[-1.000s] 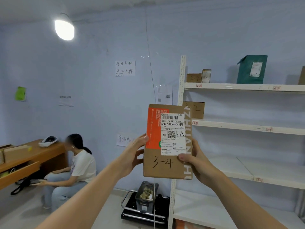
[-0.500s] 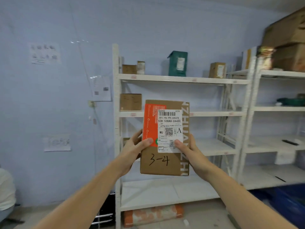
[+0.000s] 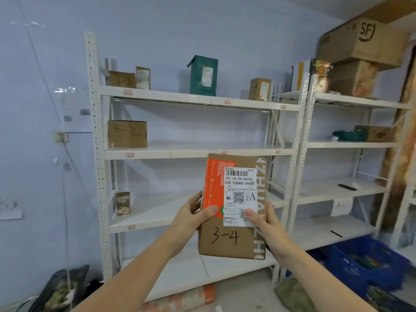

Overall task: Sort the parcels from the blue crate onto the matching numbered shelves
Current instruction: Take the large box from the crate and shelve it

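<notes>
Parcel (image 3: 233,206) marked 3-4 is up in front of you, held upright with both hands: left hand (image 3: 191,218) gripping the left edge, thumb on the orange strip, right hand (image 3: 267,224) wrapped round the right edge, thumb on the label. Looks like you're at the find-the-shelf step. The middle shelf (image 3: 193,152) has a red tag (image 3: 130,155) that seems to read 3-something, too small to be sure, so check the tags along that row next. Compared with a second ago, the view has swung right: the seated person's gone, and the blue crate (image 3: 364,262) now shows bottom right.
</notes>
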A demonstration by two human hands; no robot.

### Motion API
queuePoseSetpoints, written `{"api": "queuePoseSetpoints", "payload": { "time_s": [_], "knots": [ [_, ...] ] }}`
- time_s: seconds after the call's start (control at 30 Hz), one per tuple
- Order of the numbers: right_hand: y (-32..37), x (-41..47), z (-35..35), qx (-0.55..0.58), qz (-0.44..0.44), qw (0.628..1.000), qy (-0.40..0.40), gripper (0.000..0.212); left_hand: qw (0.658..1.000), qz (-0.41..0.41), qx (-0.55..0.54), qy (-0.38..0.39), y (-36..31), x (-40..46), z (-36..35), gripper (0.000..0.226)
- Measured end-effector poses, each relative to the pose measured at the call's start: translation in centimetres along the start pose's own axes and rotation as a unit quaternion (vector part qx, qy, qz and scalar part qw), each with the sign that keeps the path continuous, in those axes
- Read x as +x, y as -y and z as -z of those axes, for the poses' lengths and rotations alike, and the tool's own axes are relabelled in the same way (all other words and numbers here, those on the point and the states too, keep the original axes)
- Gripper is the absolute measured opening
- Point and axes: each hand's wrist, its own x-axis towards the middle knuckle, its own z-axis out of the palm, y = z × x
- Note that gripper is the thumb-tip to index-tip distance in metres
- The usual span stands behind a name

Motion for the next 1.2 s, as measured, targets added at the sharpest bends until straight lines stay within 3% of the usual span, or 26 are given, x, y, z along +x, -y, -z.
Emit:
{"api": "queuePoseSetpoints", "payload": {
  "time_s": [0.23, 0.37, 0.5, 0.6, 0.73, 0.93, 1.07, 1.2],
  "knots": [
    [-2.2, 11.3, 6.3, -0.024, 0.011, 0.999, -0.020, 0.059, 1.000, -0.002, 0.000, 0.031, 2.9, 14.0, -1.1, 0.086],
    [-3.3, 16.3, 11.6, -0.017, 0.021, 0.998, -0.057, 0.045, 0.998, 0.002, 0.004, 0.063, 4.7, 22.3, -3.9, 0.091],
    [-5.2, 20.6, 18.4, -0.041, 0.016, 0.996, -0.080, 0.059, 0.996, 0.011, 0.004, 0.083, 7.5, 30.2, -9.0, 0.078],
    [-6.7, 24.1, 24.3, -0.070, 0.006, 0.994, -0.087, 0.057, 0.996, 0.011, 0.003, 0.089, 9.5, 36.1, -12.9, 0.072],
    [-7.7, 29.2, 32.0, -0.102, 0.014, 0.991, -0.081, 0.049, 0.996, -0.002, -0.003, 0.093, 11.6, 44.3, -18.0, 0.065],
    [-8.7, 38.6, 41.6, -0.145, 0.002, 0.988, -0.059, 0.053, 0.995, -0.011, 0.028, 0.092, 12.9, 54.8, -22.9, 0.079],
    [-9.5, 45.4, 45.2, -0.159, 0.023, 0.986, -0.040, 0.051, 0.996, -0.019, 0.048, 0.073, 13.4, 61.0, -23.8, 0.061],
    [-10.9, 53.0, 47.8, -0.166, 0.042, 0.985, -0.023, 0.053, 0.996, -0.037, 0.071, 0.045, 14.2, 67.5, -23.4, 0.065]
  ]
}}
